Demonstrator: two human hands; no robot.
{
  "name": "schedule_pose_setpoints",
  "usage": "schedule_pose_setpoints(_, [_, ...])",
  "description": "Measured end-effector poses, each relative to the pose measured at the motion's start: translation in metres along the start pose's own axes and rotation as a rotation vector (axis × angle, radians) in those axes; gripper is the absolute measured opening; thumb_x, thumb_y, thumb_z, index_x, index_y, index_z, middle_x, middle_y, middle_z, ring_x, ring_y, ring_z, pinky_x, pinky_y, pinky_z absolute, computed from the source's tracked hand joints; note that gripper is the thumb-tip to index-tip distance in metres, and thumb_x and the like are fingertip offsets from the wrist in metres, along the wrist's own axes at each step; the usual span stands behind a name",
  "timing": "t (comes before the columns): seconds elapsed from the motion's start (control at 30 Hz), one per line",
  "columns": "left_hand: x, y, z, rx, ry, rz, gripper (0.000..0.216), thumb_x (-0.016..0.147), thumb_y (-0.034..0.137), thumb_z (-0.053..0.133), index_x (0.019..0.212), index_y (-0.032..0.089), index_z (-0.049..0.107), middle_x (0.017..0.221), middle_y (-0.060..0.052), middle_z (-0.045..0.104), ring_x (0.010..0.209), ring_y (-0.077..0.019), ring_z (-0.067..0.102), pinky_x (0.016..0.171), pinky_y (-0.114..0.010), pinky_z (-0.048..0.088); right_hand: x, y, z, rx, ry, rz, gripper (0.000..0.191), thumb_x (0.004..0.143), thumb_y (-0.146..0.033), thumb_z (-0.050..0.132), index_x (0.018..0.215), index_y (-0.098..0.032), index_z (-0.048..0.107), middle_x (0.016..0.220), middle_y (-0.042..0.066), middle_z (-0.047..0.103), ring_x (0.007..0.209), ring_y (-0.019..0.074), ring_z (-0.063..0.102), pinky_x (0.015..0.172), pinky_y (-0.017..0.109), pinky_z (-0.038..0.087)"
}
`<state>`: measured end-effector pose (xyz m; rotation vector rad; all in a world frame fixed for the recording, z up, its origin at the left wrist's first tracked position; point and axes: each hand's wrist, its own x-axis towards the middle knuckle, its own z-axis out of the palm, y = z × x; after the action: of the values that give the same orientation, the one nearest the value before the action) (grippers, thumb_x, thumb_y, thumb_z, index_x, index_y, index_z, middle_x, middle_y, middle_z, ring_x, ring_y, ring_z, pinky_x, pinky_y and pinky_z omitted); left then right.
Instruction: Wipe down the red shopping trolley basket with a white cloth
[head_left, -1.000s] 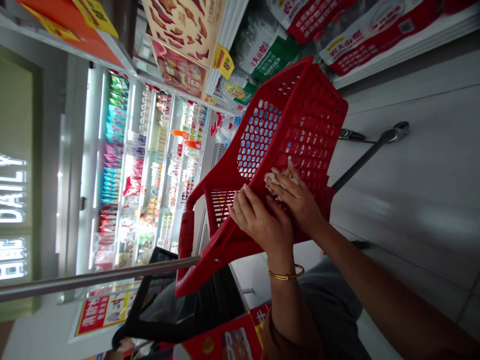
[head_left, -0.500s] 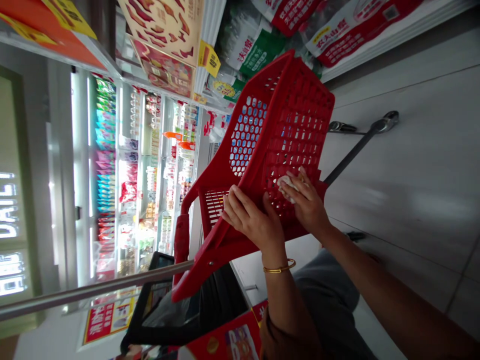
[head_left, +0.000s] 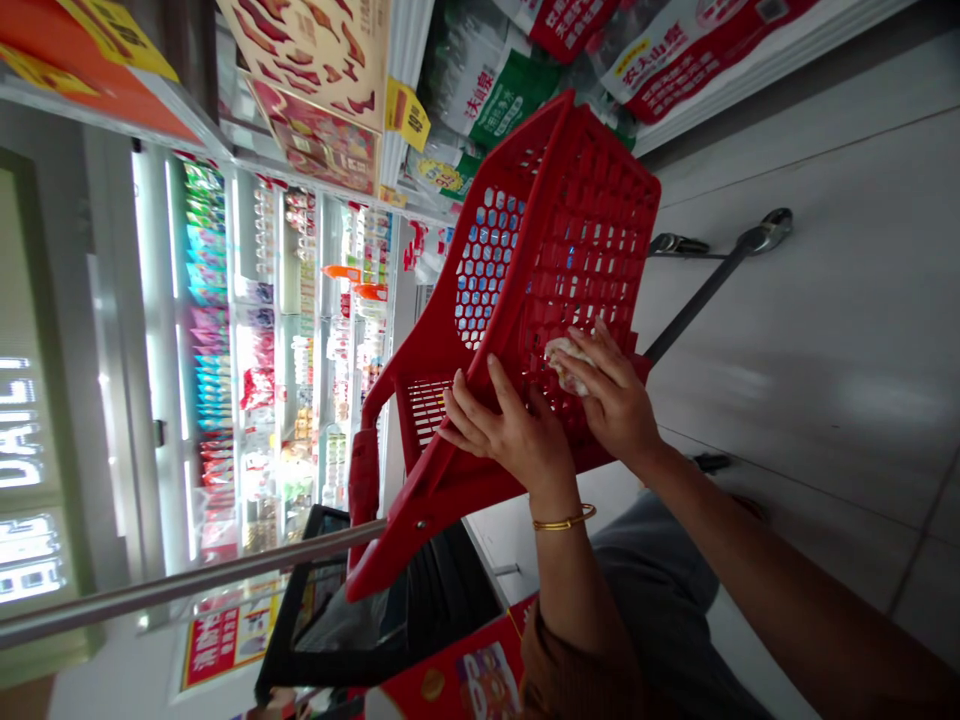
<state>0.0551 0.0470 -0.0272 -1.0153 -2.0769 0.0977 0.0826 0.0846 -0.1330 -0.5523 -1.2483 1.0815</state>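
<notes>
A red plastic shopping basket (head_left: pixel 592 215) with honeycomb and slotted holes stands tilted in view, on a frame with casters. My right hand (head_left: pixel 619 405) presses a crumpled pale cloth (head_left: pixel 568 366) against the slotted wall, fingers over it. My left hand (head_left: pixel 517 435), with a gold bracelet (head_left: pixel 564 520) at the wrist, rests on the basket's rim. Its fingers are spread over the edge, and the thumb is partly hidden. Beneath the cloth, the wall's surface is out of sight.
The view lies sideways. Packs of bottled water (head_left: pixel 487 75) sit on a shelf beside the basket; lit shelves of packaged goods (head_left: pixel 210 340) stand beyond. A metal pole (head_left: pixel 195 580), a black-framed cart (head_left: pixel 382 610) and a red box (head_left: pixel 465 680) are close by. Tiled floor (head_left: pixel 825 330) spreads right.
My left hand's fingers have spread wider on the rim. My right hand and the cloth have shifted slightly left and up along the wall. The view has moved a little.
</notes>
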Motion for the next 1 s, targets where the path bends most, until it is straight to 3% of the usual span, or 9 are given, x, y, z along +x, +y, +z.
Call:
schedule_pose_setpoints(0.23, [-0.002,0.003,0.005,-0.023,0.041,-0.024,0.047,0.088,0.030,0.059,0.134,0.023,0.057,0.152,-0.016,0.039,0.148,-0.0349,0.022,0.119,-0.061,0.013,0.004,-0.004,0.000,0.023,0.000,0.029,0.050,0.097,-0.013,0.042,0.142,-0.035,0.047,0.152,0.000,0.045,0.149,0.0255,0.025,0.117,0.058,0.036])
schedule_pose_setpoints(0.4, [-0.004,0.001,0.009,-0.068,0.046,-0.007,0.047,0.091,0.031,0.055,0.137,0.020,0.054,0.157,-0.017,0.033,0.151,-0.0326,0.013,0.120,-0.058,0.014,0.020,-0.008,0.010,0.059,-0.048,-0.052,0.051,0.098,-0.015,0.043,0.143,-0.037,0.044,0.154,-0.002,0.042,0.151,0.0229,0.014,0.120,0.058,0.032])
schedule_pose_setpoints(0.57, [-0.007,-0.001,0.016,-0.134,-0.050,0.042,0.051,0.096,0.021,0.040,0.147,0.019,0.041,0.156,-0.015,0.036,0.151,-0.0258,0.008,0.122,-0.055,0.011,0.018,0.003,0.014,0.043,-0.160,-0.081,0.054,0.099,-0.015,0.041,0.147,-0.038,0.036,0.154,-0.002,0.041,0.150,0.0211,0.019,0.121,0.058,0.028])
schedule_pose_setpoints(0.8, [-0.024,-0.001,0.017,-0.177,-0.186,0.108,0.055,0.094,0.011,0.034,0.148,0.017,0.040,0.155,-0.014,0.035,0.150,-0.0238,0.011,0.122,-0.052,0.018,0.005,0.016,0.004,-0.002,-0.155,-0.051,0.055,0.097,-0.011,0.041,0.147,-0.036,0.038,0.154,-0.001,0.041,0.151,0.0220,0.012,0.120,0.058,0.031])
schedule_pose_setpoints(1.0, [-0.037,-0.002,0.014,-0.225,-0.262,0.129,0.058,0.092,0.007,0.035,0.150,0.016,0.034,0.157,-0.017,0.029,0.149,-0.0230,0.017,0.121,-0.047,0.025,0.003,0.017,0.001,0.040,-0.151,-0.047,0.052,0.097,-0.013,0.043,0.144,-0.034,0.042,0.151,-0.001,0.046,0.149,0.0225,0.021,0.120,0.058,0.029])
